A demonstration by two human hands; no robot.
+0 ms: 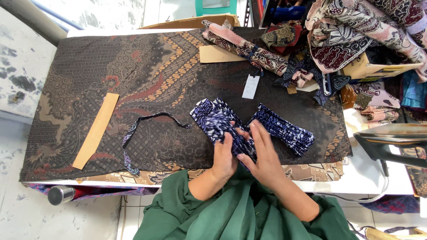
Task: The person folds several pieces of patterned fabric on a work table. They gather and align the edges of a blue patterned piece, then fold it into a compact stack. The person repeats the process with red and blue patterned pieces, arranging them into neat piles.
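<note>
Hands (249,153), pleated navy printed cloth (253,126), batik table cover (133,80)

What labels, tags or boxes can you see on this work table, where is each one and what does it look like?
Hang tag: pale rectangular card lying mid-table, tied by a string to the rolled patterned fabric bundle above it.
Cardboard box: tan, at the right edge, partly buried under batik fabrics.
Cardboard box: brown, behind the table's far edge, only its rim showing.

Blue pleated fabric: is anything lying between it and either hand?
Nothing visible. Both the left hand and right hand rest directly on the blue pleated fabric, fingers pressing its middle folds. The loose strap lies apart, to the left.
</note>
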